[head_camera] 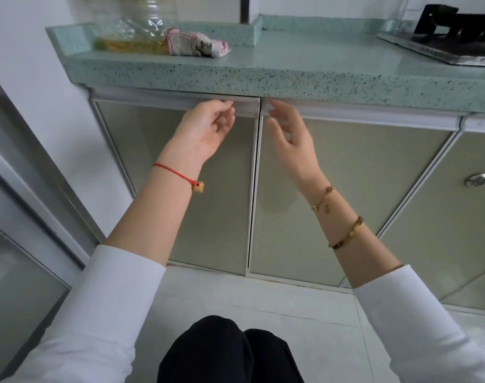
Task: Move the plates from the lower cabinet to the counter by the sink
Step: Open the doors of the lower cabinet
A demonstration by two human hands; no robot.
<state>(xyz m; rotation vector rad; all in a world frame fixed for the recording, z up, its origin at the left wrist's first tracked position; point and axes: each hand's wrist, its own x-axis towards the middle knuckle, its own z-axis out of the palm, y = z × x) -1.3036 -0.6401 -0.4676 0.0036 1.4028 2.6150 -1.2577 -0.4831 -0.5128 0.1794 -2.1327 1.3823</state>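
Two frosted lower cabinet doors stand shut under a green speckled counter (291, 76). My left hand (205, 128) is raised to the top handle rail of the left door (164, 189), its fingertips curled at the rail's lip. My right hand (288, 134) hovers with fingers apart just below the rail of the right door (346, 175), its fingertips close to the rail. No plates are visible; the cabinet's inside is hidden behind the doors.
On the counter lie a clear plastic oil bottle (141, 26) and a folded cloth (197, 44); a gas stove (451, 37) sits at the right. A third door with a round vent (476, 179) is further right. A glass sliding door frame (28, 189) stands to my left. My knees (227, 352) are on the tiled floor.
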